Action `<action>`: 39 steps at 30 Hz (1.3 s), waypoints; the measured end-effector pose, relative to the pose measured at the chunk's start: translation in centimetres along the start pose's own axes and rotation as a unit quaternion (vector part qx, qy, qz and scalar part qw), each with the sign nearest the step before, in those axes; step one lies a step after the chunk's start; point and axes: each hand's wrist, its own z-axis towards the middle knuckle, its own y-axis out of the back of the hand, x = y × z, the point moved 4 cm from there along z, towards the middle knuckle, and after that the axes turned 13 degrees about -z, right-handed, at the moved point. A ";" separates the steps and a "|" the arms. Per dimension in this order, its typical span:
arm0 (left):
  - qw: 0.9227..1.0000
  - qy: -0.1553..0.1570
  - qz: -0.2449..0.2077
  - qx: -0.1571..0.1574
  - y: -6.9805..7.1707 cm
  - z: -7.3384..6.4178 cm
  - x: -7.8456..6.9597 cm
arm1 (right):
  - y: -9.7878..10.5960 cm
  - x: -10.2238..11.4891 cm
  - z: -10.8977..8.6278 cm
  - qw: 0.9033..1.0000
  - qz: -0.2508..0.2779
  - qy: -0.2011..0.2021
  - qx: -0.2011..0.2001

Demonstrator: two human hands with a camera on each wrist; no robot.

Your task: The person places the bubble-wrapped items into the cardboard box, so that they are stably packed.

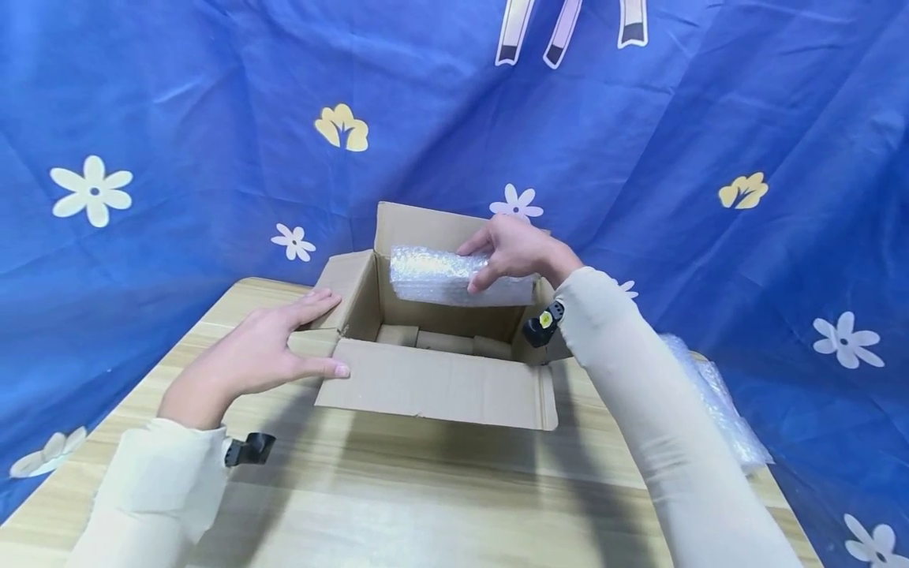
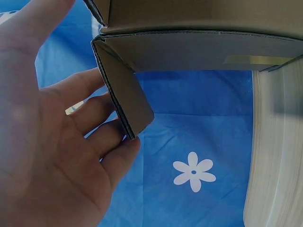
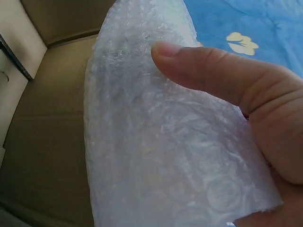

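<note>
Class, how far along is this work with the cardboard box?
Done: the cardboard box stands open. In hand: the right hand holds a bubble-wrap bundle at its opening; the left hand touches the left flap. Likely left: releasing the bundle and closing the spread flaps; more bubble wrap lies on the table.

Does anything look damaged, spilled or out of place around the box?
Nothing looks spilled or plainly damaged. The right hand holds bubble wrap at the opening of the cardboard box. Only the other bubble wrap looks slightly odd: it lies along the right edge of the table, where it might slip off.
</note>
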 end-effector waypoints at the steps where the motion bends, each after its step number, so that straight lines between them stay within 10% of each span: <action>1: 1.000 0.000 0.000 0.000 0.0 0.0 0.0 | -0.2 0.0 0.2 1.000 -0.003 -0.001 0.003; 39: 1.000 -0.004 0.008 -0.009 0.0 -0.1 -0.2 | -9.5 0.7 5.3 0.977 -0.163 0.056 0.122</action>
